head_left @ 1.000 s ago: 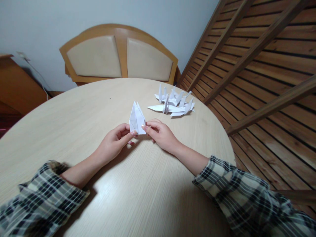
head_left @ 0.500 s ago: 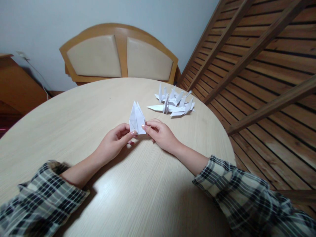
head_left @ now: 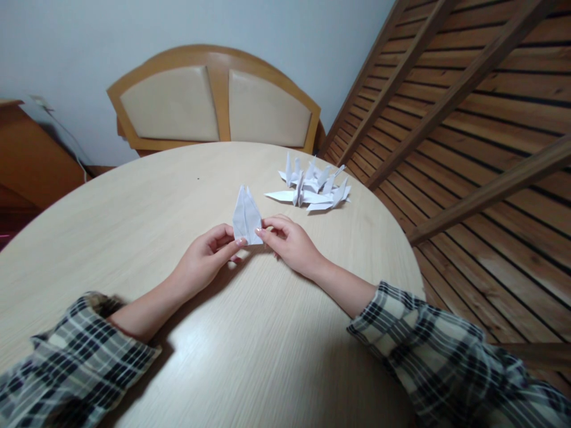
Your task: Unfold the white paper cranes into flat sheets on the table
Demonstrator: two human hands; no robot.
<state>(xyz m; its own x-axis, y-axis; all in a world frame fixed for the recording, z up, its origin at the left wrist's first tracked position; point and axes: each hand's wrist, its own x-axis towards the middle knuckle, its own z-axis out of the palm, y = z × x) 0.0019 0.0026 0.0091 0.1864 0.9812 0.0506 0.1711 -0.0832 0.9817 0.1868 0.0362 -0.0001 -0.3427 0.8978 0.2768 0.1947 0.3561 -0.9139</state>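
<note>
A small piece of folded white paper stands upright between my two hands, its pointed tips upward and a crease down its middle. My left hand pinches its lower left corner, thumb on the near face. On the lower right edge, my right hand pinches it the same way. The fingertips behind the paper are partly hidden. Beyond my right hand, several folded white paper cranes sit in a close group.
The round pale wooden table carries all of this. Behind it stands a wooden headboard with cream panels. Slatted wood rises along the right side. A brown cabinet is at the far left.
The flap that stood apart on the paper's right side now lies flatter against it, and the two tips look closer together. Both hands stay almost in place.
</note>
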